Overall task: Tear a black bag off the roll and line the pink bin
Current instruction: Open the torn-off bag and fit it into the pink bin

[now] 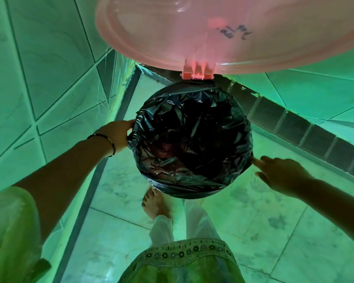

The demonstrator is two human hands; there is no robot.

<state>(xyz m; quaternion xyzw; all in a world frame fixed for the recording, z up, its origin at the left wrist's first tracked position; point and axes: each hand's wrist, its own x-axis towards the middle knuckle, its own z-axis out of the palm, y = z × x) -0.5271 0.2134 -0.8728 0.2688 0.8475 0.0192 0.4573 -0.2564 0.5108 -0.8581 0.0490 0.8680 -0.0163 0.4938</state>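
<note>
Left hand (117,135) grips the black bag (192,144); right hand (280,172), fingers loose, touches it above tiled floor (253,231).

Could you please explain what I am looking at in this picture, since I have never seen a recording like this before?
There is no machine here: a camera worn on a person's head looks down at their own two bare hands. Between them stands a bin, its rim wrapped in a black bag that lines it. The pink lid stands open at the top. The left hand grips the bag's edge on one side; the right hand reaches the opposite edge with straight fingers. A bare foot rests on the tiled floor below.
</note>
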